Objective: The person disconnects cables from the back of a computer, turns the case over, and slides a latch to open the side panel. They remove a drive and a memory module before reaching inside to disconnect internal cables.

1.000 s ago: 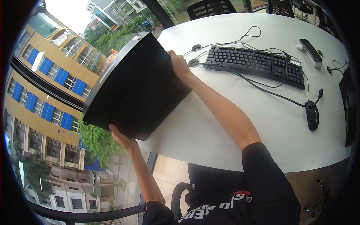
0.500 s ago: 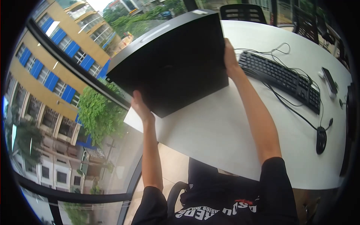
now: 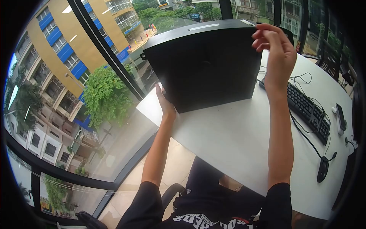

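Note:
A black desktop computer case (image 3: 206,68) stands upright on the white table (image 3: 228,129), its broad flat side facing me. Light labels show on its top edge. My left hand (image 3: 166,103) is closed around the lower left edge of the case, thumb on the near side, most fingers hidden behind it. Up by the top right corner is my right hand (image 3: 280,53), its fingers loosely bent and apart with nothing in them. Its fingertips overlap the corner in this view.
On the right of the table lie a black keyboard (image 3: 310,110) with tangled cables, a black mouse (image 3: 323,170) and a small dark device (image 3: 340,116). A glass window wall (image 3: 110,168) runs along the left. Office chairs (image 3: 333,70) stand behind the table.
The case has come down from a tilted, lifted pose to standing upright on the table. My right hand has let go of its right side and risen to the top corner.

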A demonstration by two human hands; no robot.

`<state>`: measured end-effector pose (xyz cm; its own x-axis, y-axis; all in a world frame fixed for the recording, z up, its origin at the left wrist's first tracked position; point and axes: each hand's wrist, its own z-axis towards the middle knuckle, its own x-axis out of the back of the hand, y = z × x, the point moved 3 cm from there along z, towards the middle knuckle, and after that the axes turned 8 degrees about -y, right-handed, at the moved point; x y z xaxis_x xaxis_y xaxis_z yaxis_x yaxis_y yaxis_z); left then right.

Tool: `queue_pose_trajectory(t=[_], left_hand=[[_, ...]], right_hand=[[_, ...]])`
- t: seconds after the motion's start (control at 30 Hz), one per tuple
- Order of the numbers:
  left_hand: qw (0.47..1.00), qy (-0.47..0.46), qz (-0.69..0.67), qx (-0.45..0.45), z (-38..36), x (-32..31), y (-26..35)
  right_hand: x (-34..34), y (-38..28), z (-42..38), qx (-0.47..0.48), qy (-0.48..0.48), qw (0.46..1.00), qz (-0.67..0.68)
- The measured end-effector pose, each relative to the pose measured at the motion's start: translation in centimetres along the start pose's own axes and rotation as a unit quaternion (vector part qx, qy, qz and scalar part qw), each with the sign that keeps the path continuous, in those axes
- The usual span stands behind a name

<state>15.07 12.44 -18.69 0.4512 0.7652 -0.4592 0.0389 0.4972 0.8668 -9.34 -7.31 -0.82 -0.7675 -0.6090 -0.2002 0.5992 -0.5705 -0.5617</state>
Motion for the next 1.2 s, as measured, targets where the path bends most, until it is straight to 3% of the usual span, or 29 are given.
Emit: queue_pose_trajectory(t=[0.1, 0.2, 0.23, 0.4, 0.6, 0.8, 1.2], left_hand=[[1.0, 0.002, -0.002, 0.011, 0.1, 0.2, -0.2], [1.0, -0.001, -0.01, 0.005, 0.0, -0.1, -0.1], [1.0, -0.006, -0.015, -0.003, -0.2, -0.3, 0.1], [0.999, -0.029, -0.035, 0.005, 0.7, 0.7, -0.7], [0.997, -0.053, -0.056, -0.024, 1.1, 0.8, -1.1], [0.998, -0.021, -0.065, -0.008, 1.0, 0.7, -1.1], [0.998, -0.031, -0.053, -0.026, 0.9, 0.6, -1.0]], right_hand=[[-4.0, -1.9, -2.1, -0.141, -0.152, 0.978, 0.009], [-6.4, 0.3, -4.2, -0.167, -0.216, 0.961, -0.041], [-6.8, 0.6, -4.7, -0.218, -0.247, 0.941, -0.083], [-8.2, 2.6, -6.3, -0.21, -0.252, 0.944, -0.029], [-9.0, 3.7, -6.6, -0.073, -0.223, 0.957, -0.173], [-10.3, 3.5, -6.3, -0.04, -0.176, 0.939, -0.294], [-10.6, 3.3, -6.4, -0.009, -0.167, 0.94, -0.298]])
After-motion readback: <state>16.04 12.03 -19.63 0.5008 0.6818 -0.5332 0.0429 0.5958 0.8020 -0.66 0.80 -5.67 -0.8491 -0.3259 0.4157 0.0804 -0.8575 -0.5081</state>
